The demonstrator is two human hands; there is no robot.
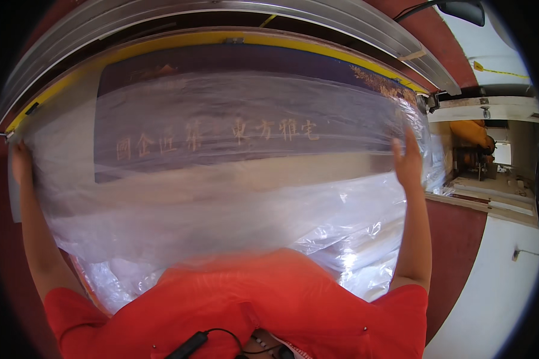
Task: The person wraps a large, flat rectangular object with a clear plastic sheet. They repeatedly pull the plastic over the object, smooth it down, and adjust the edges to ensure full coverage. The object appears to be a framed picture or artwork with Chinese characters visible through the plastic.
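A wide sheet of clear plastic film (221,209) stretches in front of me, wrinkled and shiny toward its lower right. Under it lies a broad pale board with a dark purple panel (251,110) bearing gold lettering. At the film's far left edge my left hand (22,163) is closed on the plastic, its fingers partly hidden. My right hand (408,160) lies against the film near its right side, fingers stretched and apart. The film reaches down to my red shirt and covers part of it.
Along the far side runs a yellow strip (191,40) with small metal fittings, and behind it a grey metal rail (341,18). To the right, an opening (491,155) shows yellow and dark equipment. Dark red (455,251) and white floor lies at the lower right.
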